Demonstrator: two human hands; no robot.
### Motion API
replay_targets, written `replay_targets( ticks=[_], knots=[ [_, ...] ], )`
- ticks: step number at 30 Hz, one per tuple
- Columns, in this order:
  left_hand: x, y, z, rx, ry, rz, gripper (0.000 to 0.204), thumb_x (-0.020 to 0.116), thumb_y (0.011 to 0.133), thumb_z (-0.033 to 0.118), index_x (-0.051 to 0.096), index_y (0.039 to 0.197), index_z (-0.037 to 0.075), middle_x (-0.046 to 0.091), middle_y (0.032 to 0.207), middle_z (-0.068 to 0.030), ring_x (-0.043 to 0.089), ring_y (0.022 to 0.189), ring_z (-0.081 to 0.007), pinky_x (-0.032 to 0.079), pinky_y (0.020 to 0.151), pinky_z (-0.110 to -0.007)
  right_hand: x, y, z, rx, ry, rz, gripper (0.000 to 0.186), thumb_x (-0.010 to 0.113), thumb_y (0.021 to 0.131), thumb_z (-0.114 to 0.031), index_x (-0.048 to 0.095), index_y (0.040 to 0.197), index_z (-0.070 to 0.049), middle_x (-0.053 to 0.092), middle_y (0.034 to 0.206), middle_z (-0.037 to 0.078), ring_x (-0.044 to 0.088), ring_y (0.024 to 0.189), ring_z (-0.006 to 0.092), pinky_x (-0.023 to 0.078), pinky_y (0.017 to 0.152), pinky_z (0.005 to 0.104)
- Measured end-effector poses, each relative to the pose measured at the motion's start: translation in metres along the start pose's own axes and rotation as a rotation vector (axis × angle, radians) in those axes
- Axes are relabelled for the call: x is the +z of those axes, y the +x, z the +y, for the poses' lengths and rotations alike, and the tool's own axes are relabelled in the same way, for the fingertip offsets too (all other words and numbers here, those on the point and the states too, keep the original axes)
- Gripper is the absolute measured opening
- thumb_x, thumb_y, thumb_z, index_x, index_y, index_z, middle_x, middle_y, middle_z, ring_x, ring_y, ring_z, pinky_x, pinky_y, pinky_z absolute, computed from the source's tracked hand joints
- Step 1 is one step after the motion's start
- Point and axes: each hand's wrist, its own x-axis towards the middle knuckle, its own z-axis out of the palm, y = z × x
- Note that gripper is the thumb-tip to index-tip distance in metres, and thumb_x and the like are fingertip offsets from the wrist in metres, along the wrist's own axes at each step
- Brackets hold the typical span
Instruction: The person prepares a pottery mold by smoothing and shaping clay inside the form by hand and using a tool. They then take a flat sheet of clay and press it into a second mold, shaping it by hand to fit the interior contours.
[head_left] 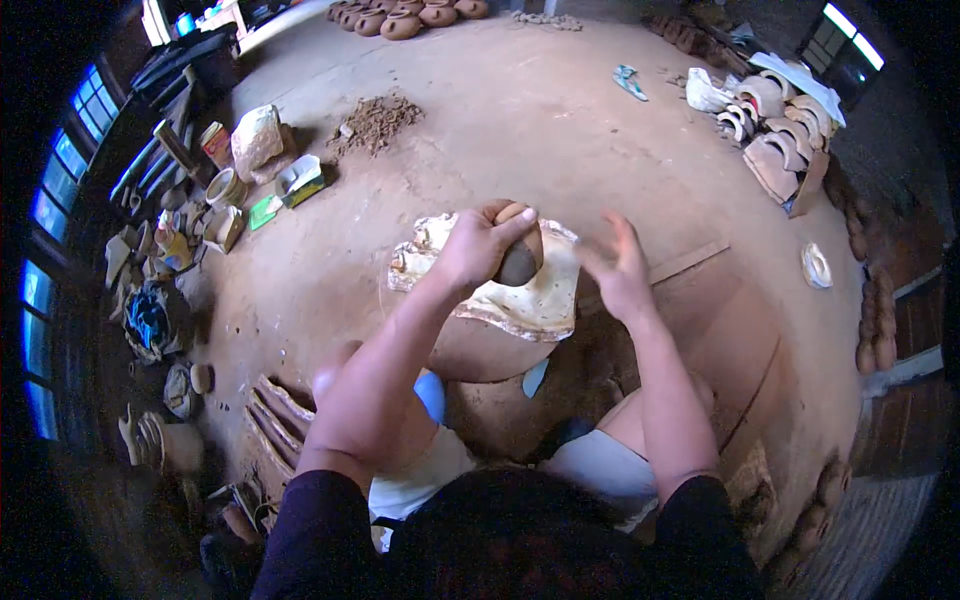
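My left hand (476, 246) is closed round a rounded clay piece (518, 264), brown with a darker patch toward me. Its thumb lies across the top of the piece. My right hand (622, 272) is raised a little to the right, apart from the clay, with fingers spread and slightly blurred. Both hands are over a cream-coloured slab (545, 305) with rough brown edges, which lies on a brown rounded surface (480, 355) between my knees. Whether the clay touches the slab cannot be made out.
Crumbled clay (378, 122) is heaped on the floor ahead. Left of it stand a pale block (258, 140) and an open box (300, 180). Round brown pots (402, 24) line the far side. Curved clay pieces (790, 140) are stacked at the right, and a plank (690, 262) lies nearer.
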Motion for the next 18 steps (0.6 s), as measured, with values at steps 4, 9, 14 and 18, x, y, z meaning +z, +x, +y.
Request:
replay_targets(
  ticks=[4, 9, 14, 18],
  knots=[
    [-0.013, -0.013, 0.01, -0.149, -0.006, -0.225, 0.043, 0.069, 0.101, 0.039, 0.072, 0.111, -0.003, 0.074, 0.096, -0.0069, 0.068, 0.081, -0.0117, 0.056, 0.071, -0.029, 0.043, -0.031, -0.006, -0.446, 0.257, -0.516, 0.106, 0.092, 0.077, -0.022, 0.027, 0.161, -0.008, 0.044, 0.156, 0.014, 0.051, 0.136, 0.026, 0.042, 0.113, 0.041],
    [-0.04, -0.019, 0.033, -0.027, 0.275, -0.42, 0.06, 0.085, 0.086, 0.034, 0.063, 0.128, -0.003, 0.071, 0.117, -0.0131, 0.068, 0.105, -0.0191, 0.056, 0.087, -0.035, 0.054, -0.034, -0.006, -0.047, 0.47, -0.639, 0.08, 0.088, 0.08, -0.018, 0.047, 0.148, -0.003, 0.061, 0.139, 0.011, 0.06, 0.124, 0.0244, 0.046, 0.109, 0.038],
    [-0.069, -0.011, 0.007, 0.027, 0.253, -0.055, 0.044, 0.084, 0.088, 0.026, 0.065, 0.12, 0.001, 0.071, 0.103, -0.0078, 0.065, 0.089, -0.0156, 0.054, 0.077, -0.031, 0.036, -0.034, -0.019, -0.014, 0.782, -0.521, 0.066, 0.081, 0.082, -0.012, 0.054, 0.14, 0.002, 0.065, 0.132, 0.011, 0.061, 0.122, 0.0237, 0.045, 0.109, 0.037],
    [-0.061, 0.001, -0.004, -0.049, 0.078, 0.066, 0.034, 0.062, 0.105, 0.036, 0.071, 0.108, 0.003, 0.072, 0.088, -0.0021, 0.062, 0.069, -0.0076, 0.049, 0.061, -0.025, 0.036, -0.013, -0.002, -0.016, 0.926, -0.646, 0.066, 0.077, 0.086, -0.021, 0.051, 0.143, 0.0, 0.061, 0.135, 0.011, 0.056, 0.128, 0.0229, 0.039, 0.113, 0.0354]
  ],
)
